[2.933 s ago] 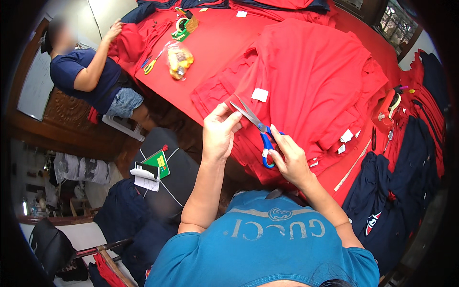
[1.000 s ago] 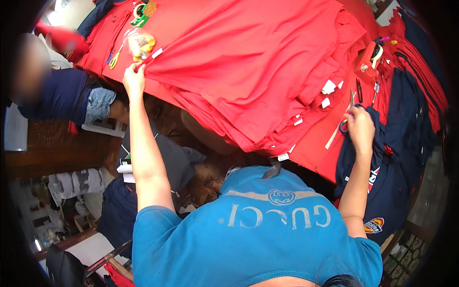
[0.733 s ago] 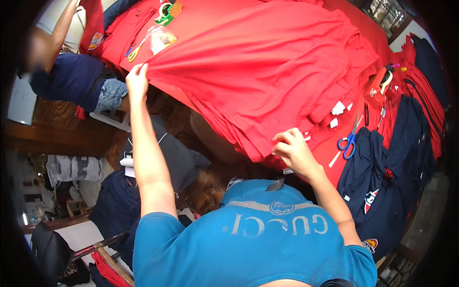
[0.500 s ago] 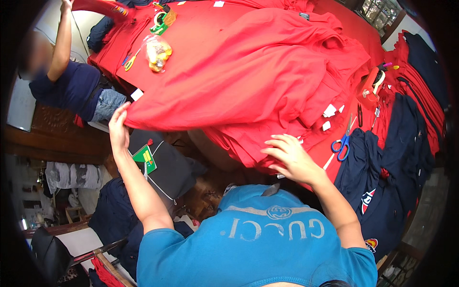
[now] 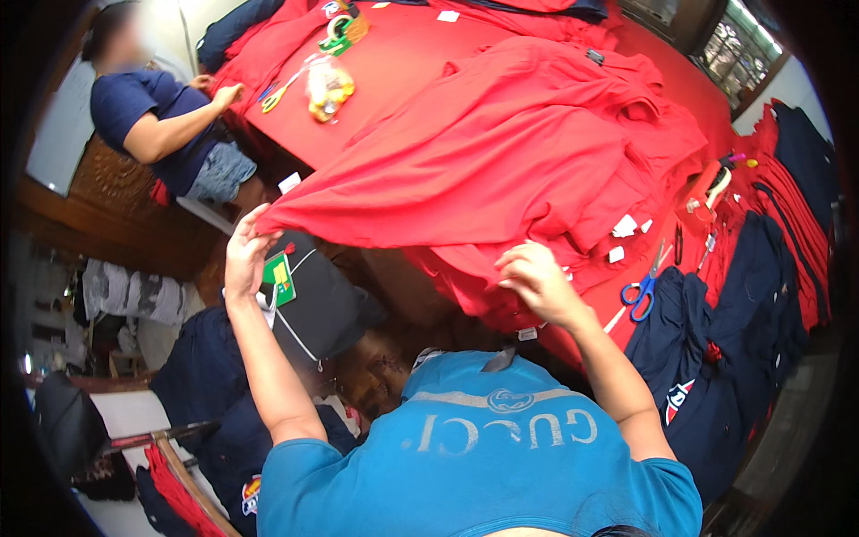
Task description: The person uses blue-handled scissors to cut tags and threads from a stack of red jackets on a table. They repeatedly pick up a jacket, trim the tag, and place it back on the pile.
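From my end, the red-topped counter (image 5: 403, 63) fills the far half of the scene. Across its middle sprawls the red garment (image 5: 420, 192), heaped over a red stack (image 5: 488, 291) whose edge hangs off the near side. The garment's left corner is drawn out past the counter's edge, clear of the surface. Navy garments (image 5: 729, 340) drape over the right end; a co-worker (image 5: 170, 130) stands at the far left, and near left, below the drawn-out cloth, sits a dark grey bundle (image 5: 327, 304) crossed with white cord.

I see the left hand (image 5: 254, 240) pinching that corner between thumb and fingers. The right hand (image 5: 528, 273) is loosely curled over the near edge of the stack with nothing gripped that I can make out; whether its fingertips touch cloth, I cannot tell.

I read the step in hand as spreading or shifting this piece by its edge. To my mind, the next move calls for keeping the left pinch while the right hand takes the near edge, so the cloth travels flat without dragging the stack.

Smaller things: a red tape dispenser (image 5: 701, 199) far right, blue-handled scissors (image 5: 639, 297) lying beside the navy cloth, and, smallest, a white tag (image 5: 289, 183) just beyond the left hand.
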{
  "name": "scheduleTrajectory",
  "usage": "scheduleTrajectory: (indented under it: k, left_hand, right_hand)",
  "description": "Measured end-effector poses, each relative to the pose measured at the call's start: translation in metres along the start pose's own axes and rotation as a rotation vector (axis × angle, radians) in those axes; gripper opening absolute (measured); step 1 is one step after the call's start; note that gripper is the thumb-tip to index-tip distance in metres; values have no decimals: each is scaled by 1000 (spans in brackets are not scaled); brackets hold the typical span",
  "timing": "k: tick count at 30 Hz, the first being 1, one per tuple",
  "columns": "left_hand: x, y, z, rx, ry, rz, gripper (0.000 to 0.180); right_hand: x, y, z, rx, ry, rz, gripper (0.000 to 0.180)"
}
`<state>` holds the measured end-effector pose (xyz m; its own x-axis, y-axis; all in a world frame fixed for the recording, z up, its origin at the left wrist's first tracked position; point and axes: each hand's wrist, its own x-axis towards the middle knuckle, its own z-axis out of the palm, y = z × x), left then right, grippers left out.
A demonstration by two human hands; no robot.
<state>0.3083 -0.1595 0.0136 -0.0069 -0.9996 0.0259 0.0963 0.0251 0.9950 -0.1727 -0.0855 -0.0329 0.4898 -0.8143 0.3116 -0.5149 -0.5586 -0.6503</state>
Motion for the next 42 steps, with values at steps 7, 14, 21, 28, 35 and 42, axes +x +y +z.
scheduleTrajectory:
  k: [7,14,21,28,35,42]
  left_hand:
    - [-31,0,6,177,55,74,31]
    - [-49,7,12,224,57,76,18]
    - [-49,13,-2,232,38,75,16]
    - [4,25,1,-86,-361,281,25]
    - [210,5,196,-237,-166,40,62]
    - [188,-124,161,236,-257,-259,58]
  right_hand:
    - [-49,-51,-96,349,-98,394,14]
    - [-95,-61,-119,859,66,357,21]
    - [-63,-77,-107,1445,-218,-242,16]
    - [-10,-44,-160,1181,-309,-436,17]
    - [-7,143,-258,541,1315,320,24]
    - [-80,85,-113,330,933,645,23]
